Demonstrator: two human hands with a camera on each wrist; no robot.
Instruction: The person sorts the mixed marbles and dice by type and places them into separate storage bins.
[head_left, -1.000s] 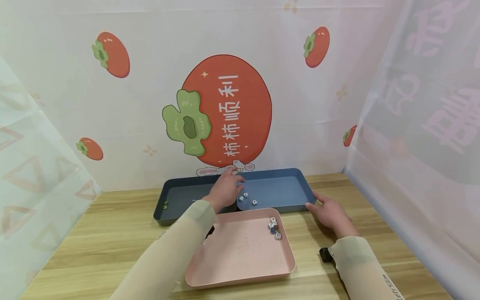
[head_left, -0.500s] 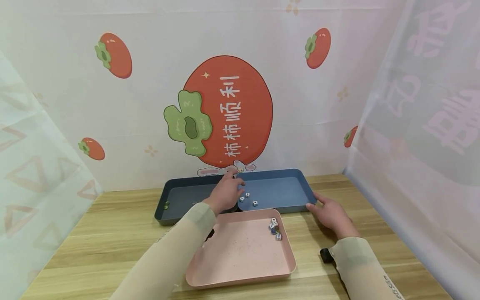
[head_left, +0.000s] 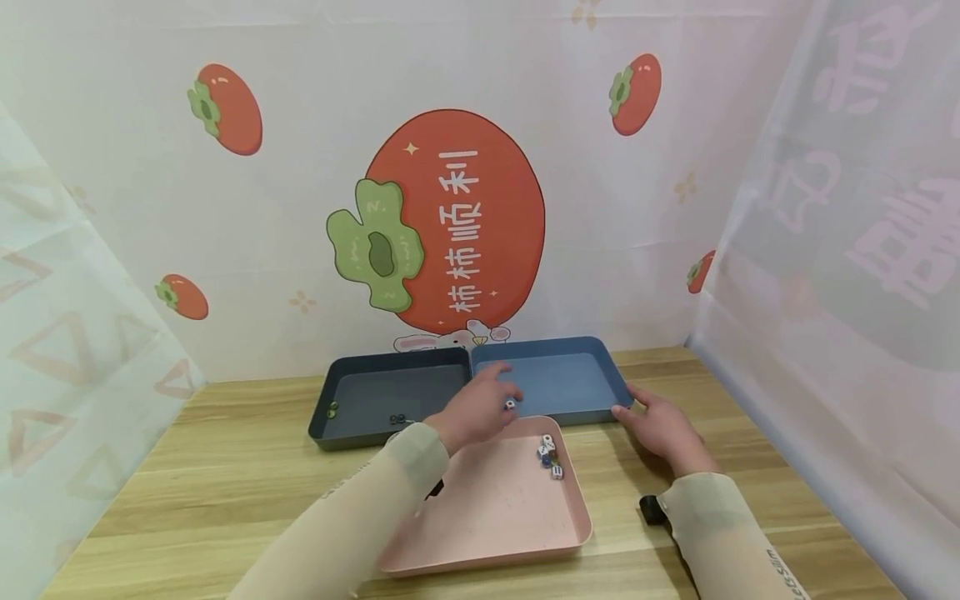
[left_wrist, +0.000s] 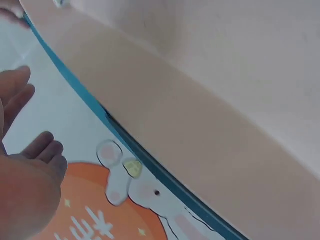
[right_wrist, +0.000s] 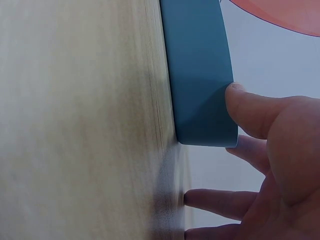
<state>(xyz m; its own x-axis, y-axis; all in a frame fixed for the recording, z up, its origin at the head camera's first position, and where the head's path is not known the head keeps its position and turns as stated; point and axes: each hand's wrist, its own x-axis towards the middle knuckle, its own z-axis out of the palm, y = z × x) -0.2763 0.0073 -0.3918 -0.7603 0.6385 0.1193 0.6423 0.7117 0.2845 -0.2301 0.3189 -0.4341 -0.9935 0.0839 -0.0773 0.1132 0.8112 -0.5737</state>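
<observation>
My left hand [head_left: 480, 406] is over the left end of the blue tray [head_left: 573, 375], palm down, fingers loosely bent and apart. One white die [head_left: 510, 405] shows right by its fingertips. In the left wrist view the thumb and fingers [left_wrist: 47, 150] are spread with nothing between them. My right hand [head_left: 660, 425] holds the blue tray's front right corner. The right wrist view has the thumb [right_wrist: 237, 97] on the tray's front wall at the rim and the index finger behind the corner.
Left of the blue tray stands a dark grey tray [head_left: 390, 387] with green dice [head_left: 332, 409] and black dice [head_left: 398, 419]. Nearer is a pink tray [head_left: 487, 517], with several mixed dice [head_left: 547, 450] in its back right corner. A printed cloth [head_left: 262, 208] hangs behind.
My left hand has shifted right and slightly nearer, over the blue tray's left end. It now hides two white dice there and uncovers black dice in the grey tray. My right hand stays put.
</observation>
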